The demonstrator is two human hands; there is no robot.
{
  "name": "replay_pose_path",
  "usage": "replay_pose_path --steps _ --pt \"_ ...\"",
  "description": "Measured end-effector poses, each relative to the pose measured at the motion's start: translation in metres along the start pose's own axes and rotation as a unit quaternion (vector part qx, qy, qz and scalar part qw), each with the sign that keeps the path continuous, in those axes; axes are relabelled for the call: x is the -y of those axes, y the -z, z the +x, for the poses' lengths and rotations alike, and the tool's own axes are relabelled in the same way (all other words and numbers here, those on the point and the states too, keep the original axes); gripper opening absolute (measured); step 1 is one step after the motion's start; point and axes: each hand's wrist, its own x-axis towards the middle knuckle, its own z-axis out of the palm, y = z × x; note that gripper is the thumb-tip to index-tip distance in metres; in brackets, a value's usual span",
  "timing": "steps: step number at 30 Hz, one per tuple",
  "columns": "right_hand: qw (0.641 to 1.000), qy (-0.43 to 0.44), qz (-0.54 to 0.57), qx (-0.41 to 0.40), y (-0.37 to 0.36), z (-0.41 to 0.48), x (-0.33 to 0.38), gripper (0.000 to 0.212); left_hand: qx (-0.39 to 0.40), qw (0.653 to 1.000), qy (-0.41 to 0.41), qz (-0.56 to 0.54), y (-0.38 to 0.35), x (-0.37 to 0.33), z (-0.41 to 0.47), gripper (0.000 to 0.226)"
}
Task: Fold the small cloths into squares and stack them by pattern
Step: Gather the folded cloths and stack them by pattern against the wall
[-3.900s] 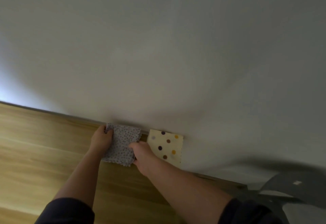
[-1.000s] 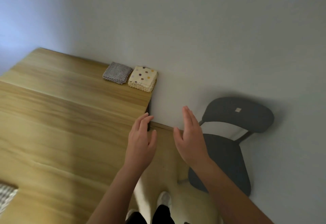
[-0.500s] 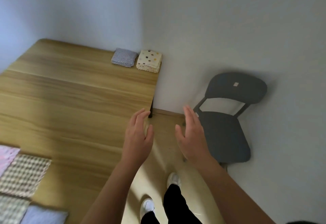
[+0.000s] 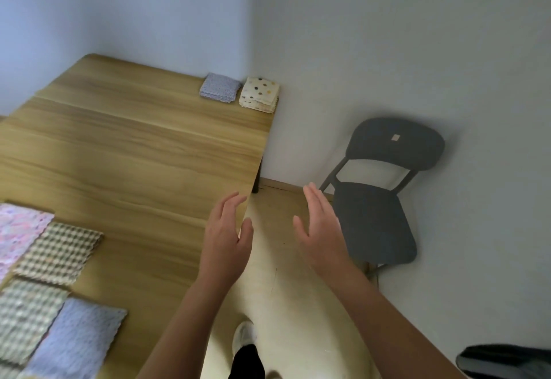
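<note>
Two folded stacks sit at the far right corner of the wooden table (image 4: pixel 143 155): a grey speckled stack (image 4: pixel 219 89) and, to its right, a cream polka-dot stack (image 4: pixel 260 94). Unfolded cloths lie at the near left: a pink one (image 4: pixel 16 232), a brown checked one (image 4: pixel 59 252), a second checked one (image 4: pixel 25 316) and a lilac one (image 4: pixel 77 340). My left hand (image 4: pixel 225 238) hovers over the table's right edge, fingers relaxed and empty. My right hand (image 4: pixel 320 229) hangs beside it over the floor, also empty.
A dark grey chair (image 4: pixel 378 193) stands against the wall, right of the table. My legs and a white shoe (image 4: pixel 244 338) show on the pale floor below. Walls close in behind the table corner.
Earlier both hands pressed the grey speckled cloth at the far corner. They have let go and drawn back, and the view has pulled away, bringing the unfolded cloths into sight.
</note>
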Motion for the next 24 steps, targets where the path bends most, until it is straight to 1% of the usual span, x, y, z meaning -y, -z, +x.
replay_pose_path --steps 8,11,19,22,24 --pt "0.999 0.044 -0.004 0.031 0.006 -0.07 -0.011 0.06 -0.016 0.999 0.048 0.02 0.009 -0.015 -0.082 0.046" --pt "0.997 0.058 -0.006 0.05 0.0 -0.093 -0.011 0.06 -0.022 0.997 0.067 0.029 0.017 -0.013 -0.114 0.039" --pt "0.989 0.105 -0.005 0.106 -0.032 -0.135 0.02 0.06 -0.049 0.992 0.109 0.051 0.063 0.018 -0.161 0.04" --pt "0.984 0.12 -0.012 0.131 -0.057 -0.148 0.041 0.06 -0.052 0.99 0.122 0.057 0.083 0.04 -0.179 0.04" --pt "0.981 0.126 -0.013 0.149 -0.078 -0.156 0.056 0.059 -0.045 0.986 0.149 0.056 0.097 0.061 -0.193 0.039"
